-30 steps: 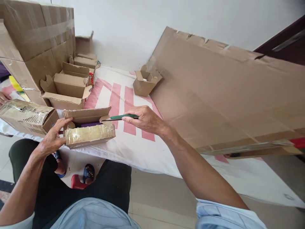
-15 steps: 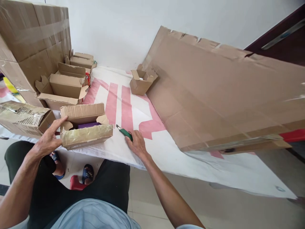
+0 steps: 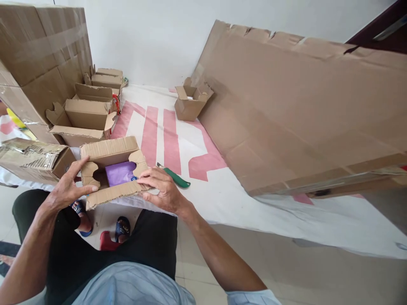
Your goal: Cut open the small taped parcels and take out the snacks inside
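Observation:
An opened cardboard box (image 3: 110, 148) is at the table's front edge, tilted toward me with its flaps folded out. Inside lies a purple package (image 3: 119, 173). My left hand (image 3: 68, 186) grips the box's left end, thumb on the near flap. At the near right corner, my right hand (image 3: 162, 189) has its fingers closed over the flap edge. Just beyond that hand, a green utility knife (image 3: 176, 177) lies on the cloth with its blade pointing to the far left.
A taped box (image 3: 34, 159) sits left of the opened one. Several open cartons (image 3: 84, 116) line a large carton stack (image 3: 47, 46). A small open box (image 3: 190, 106) stands against a big leaning cardboard sheet (image 3: 286, 114). Pink-and-white cloth (image 3: 219, 212) covers the table.
My right hand has put the utility knife down and moved left onto the box. The box's near flap has been folded outward and the box tilted, showing more of the purple package.

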The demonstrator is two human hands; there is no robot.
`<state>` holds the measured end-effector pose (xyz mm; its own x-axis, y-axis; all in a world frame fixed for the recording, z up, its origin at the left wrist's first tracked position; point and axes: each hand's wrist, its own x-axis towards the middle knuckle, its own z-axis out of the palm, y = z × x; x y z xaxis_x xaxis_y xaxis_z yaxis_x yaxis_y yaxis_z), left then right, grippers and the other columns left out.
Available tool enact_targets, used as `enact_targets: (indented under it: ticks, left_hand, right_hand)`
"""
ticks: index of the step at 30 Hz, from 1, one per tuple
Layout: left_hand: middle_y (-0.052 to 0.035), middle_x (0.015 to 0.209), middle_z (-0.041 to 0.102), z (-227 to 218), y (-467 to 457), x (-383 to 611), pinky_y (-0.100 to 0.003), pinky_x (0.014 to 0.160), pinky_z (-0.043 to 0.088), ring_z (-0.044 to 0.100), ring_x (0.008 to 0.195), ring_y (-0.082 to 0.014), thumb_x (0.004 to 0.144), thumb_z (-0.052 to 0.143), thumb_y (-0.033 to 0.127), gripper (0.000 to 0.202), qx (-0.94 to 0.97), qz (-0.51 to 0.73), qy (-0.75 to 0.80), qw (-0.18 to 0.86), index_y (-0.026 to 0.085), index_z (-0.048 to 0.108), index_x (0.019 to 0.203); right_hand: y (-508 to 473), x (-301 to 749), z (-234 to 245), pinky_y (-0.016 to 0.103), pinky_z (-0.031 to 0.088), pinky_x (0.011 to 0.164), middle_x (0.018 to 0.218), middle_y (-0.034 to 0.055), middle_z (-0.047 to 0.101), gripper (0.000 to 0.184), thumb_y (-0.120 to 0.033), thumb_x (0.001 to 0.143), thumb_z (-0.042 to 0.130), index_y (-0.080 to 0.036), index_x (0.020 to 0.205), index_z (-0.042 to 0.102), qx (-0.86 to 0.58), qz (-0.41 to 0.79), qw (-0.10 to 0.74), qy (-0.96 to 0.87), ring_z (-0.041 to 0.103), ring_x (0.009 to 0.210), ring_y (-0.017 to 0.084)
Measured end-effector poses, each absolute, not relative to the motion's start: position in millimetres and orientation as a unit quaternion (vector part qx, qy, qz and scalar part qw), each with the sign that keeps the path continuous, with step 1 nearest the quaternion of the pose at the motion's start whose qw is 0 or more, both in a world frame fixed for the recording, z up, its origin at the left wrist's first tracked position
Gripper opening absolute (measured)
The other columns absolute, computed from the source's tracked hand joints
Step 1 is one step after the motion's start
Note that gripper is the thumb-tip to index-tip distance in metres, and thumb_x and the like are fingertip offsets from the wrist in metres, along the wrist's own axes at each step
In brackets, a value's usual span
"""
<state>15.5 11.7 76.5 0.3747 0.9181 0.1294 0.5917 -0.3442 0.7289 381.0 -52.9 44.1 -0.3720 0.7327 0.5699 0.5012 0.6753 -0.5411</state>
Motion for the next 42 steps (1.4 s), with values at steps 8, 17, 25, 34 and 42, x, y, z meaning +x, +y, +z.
enact_targets:
  ticks: [8,17,25,34,42]
  left_hand:
    - [-0.0142,0.170,0.060,81,11,18,-0.056,0.129,0.054,0.061,0.154,-0.0428,0.084,0.086,0.080,0.109,0.780,0.261,0.489,0.291,0.029,0.052,0.175]
    - [-0.0184,0.159,0.065,78,11,29,-0.062,0.125,0.055,0.066,0.145,-0.0434,0.077,0.092,0.063,0.108,0.745,0.275,0.524,0.309,0.019,0.053,0.168]
    - [-0.0147,0.149,0.068,78,13,44,-0.061,0.125,0.054,0.067,0.142,-0.0399,0.074,0.095,0.050,0.088,0.753,0.282,0.549,0.228,0.023,0.058,0.150]
    - [-0.0154,0.139,0.063,96,-1,66,-0.064,0.108,0.064,0.071,0.131,-0.0431,0.082,0.091,0.045,0.071,0.734,0.196,0.641,0.109,0.022,0.061,0.142]
    - [-0.0199,0.152,0.069,110,-3,84,-0.068,0.117,0.057,0.054,0.159,-0.0495,0.097,0.073,0.030,0.022,0.841,0.205,0.500,-0.019,0.021,0.076,0.117]
  right_hand:
    - [-65,381,43,0.054,0.061,0.104,0.120,0.0139,0.082,0.024,-0.046,0.107,0.078,-0.024,0.111,0.085,-0.391,0.104,0.403,-0.821,0.077,0.110,0.032]
    - [-36,352,65,0.057,0.060,0.110,0.128,0.0132,0.074,0.035,-0.032,0.092,0.087,-0.026,0.123,0.072,-0.554,0.069,0.373,-0.741,0.068,0.124,0.036]
    - [-20,342,85,0.048,0.061,0.103,0.135,0.0144,0.071,0.042,-0.019,0.090,0.073,-0.024,0.132,0.071,-0.623,0.074,0.254,-0.736,0.065,0.129,0.035]
    - [-19,367,77,0.045,0.061,0.096,0.133,0.0168,0.076,0.040,-0.017,0.106,0.047,-0.020,0.138,0.072,-0.651,0.030,0.303,-0.696,0.074,0.112,0.031]
    - [-10,381,64,0.058,0.053,0.118,0.152,0.0188,0.071,0.032,-0.016,0.107,0.055,-0.021,0.128,0.079,-0.621,-0.082,0.273,-0.730,0.060,0.143,0.039]
